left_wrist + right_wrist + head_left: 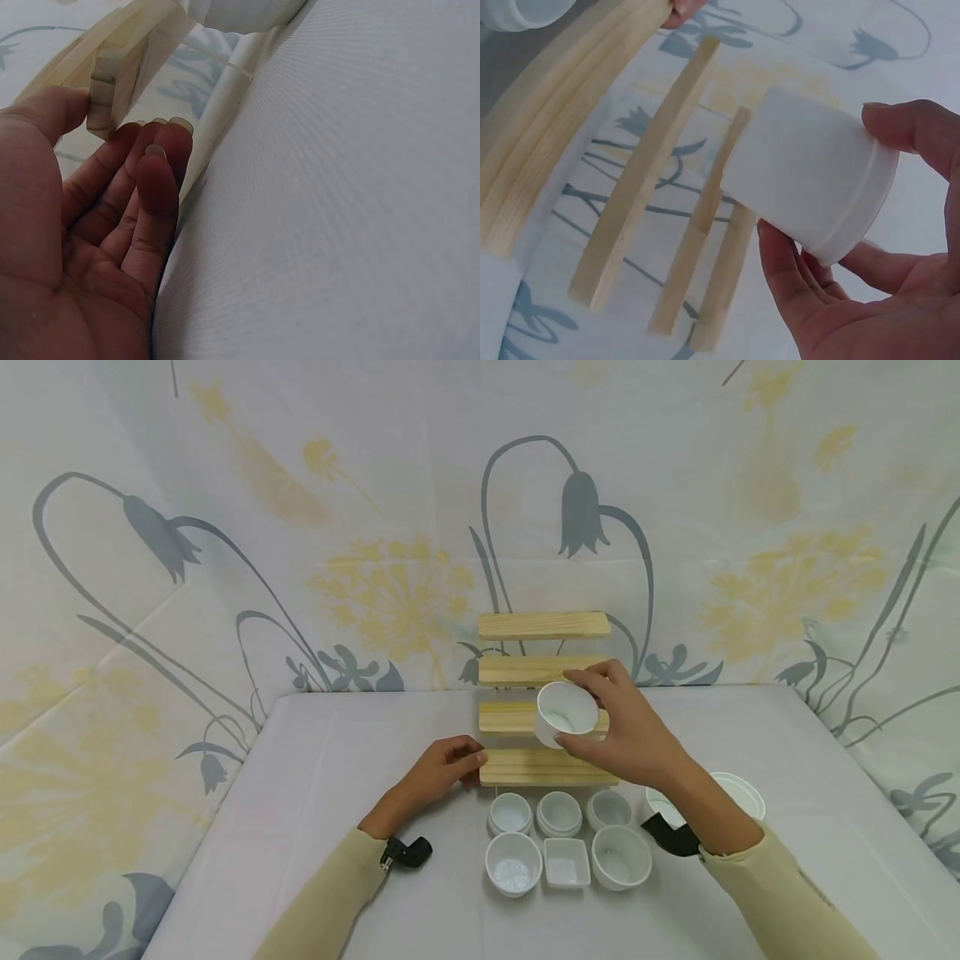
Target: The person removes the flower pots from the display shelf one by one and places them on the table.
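Note:
My right hand (633, 735) holds a small white cup (566, 714) by its rim, with thumb and fingers on opposite sides, in front of the stepped wooden rack (543, 627). In the right wrist view the cup (806, 165) is tilted, its base towards the rack's slats. My left hand (450, 766) is at the left end of the rack's lowest slat. Seen from the left wrist, the thumb lies against the slat's end (103, 94) and the fingers curl beneath it. Several white bowls and cups stand in front of the rack, among them a square dish (567, 863).
Round white bowls (513, 864) and a larger cup (621, 857) sit close together near the rack's foot. More white dishware (742, 793) is partly hidden by my right forearm. A floral cloth (397, 510) hangs behind the white-covered table (315, 777).

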{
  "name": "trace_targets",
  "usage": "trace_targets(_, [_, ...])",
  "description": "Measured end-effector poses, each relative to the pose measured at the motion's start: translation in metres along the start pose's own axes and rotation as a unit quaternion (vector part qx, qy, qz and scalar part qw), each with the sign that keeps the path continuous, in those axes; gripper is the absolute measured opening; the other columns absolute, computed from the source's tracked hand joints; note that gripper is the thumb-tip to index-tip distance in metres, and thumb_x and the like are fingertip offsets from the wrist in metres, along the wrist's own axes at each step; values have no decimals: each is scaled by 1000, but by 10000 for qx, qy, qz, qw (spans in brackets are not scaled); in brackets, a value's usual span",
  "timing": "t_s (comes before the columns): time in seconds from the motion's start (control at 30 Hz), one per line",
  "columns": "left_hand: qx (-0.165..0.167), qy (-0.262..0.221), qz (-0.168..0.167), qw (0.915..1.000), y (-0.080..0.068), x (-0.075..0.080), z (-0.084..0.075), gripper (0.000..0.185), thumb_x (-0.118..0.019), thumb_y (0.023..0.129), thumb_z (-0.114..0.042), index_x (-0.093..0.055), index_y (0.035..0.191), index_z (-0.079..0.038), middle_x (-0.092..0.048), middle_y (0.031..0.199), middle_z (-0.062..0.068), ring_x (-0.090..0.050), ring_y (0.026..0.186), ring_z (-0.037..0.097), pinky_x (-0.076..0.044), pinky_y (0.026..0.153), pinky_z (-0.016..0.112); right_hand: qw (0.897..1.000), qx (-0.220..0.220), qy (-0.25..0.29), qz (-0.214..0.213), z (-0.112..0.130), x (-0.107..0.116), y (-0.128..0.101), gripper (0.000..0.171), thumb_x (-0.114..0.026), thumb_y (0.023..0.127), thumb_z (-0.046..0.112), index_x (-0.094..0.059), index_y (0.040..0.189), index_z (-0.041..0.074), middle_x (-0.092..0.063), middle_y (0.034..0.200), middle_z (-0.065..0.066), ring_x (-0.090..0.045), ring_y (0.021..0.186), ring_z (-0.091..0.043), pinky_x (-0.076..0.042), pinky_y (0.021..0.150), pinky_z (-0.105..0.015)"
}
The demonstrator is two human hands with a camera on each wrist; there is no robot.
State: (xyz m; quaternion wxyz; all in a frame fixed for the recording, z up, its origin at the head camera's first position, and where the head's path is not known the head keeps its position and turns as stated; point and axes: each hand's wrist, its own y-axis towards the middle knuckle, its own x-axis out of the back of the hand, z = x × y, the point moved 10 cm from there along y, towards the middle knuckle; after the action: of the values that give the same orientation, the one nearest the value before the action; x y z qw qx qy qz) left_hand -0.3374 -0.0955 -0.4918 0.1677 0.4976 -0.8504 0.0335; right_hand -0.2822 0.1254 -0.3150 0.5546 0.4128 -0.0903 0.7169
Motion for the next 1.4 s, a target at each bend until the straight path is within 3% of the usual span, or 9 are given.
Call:
trace_targets(0.3, [66,99,-31,9999,1,1,1,22,-62,109,-19,-72,114,-1,-72,85,6,-67,77,21,-57,72,31,9987,111,-451,-196,-3,13,-34,74,-91,83,19,-58,148,7,-49,132,-8,-56,114,-26,-49,95,-49])
trace_targets(0.73, [82,106,-29,9999,0,1,0,22,-62,108,-19,-72,114,0,-71,84,7,-66,76,20,-56,70,30,9975,304,-620,-156,-12,19,-72,73,-95,77,12,-59,140,11,-52,130,-1,-57,111,-15,-46,96,-16])
trace_targets(1.0, [37,128,-54,9999,0,2,1,22,-63,108,-20,-71,115,0,-72,85,9,-67,78,23,-57,71,32,9946,373,-957,125,-14,24,-90,73,-95,77,14,-56,138,16,-55,131,7,-56,107,-7,-48,89,-20])
trace_targets(1.17, [44,147,-82,9998,0,2,0,23,-62,108,-20,-71,115,0,-72,86,11,-67,78,23,-56,71,31,9884,239,-1427,461,-14,27,-96,74,-94,78,17,-55,141,19,-52,130,11,-56,113,-6,-48,93,-21])
trace_targets(1.4, [58,168,-82,9998,0,0,0,22,-63,108,-18,-71,115,1,-72,85,9,-66,78,23,-56,72,32,9822,146,-1664,859,-13,34,-109,73,-96,77,21,-54,137,28,-51,130,15,-57,112,-5,-52,91,-26])
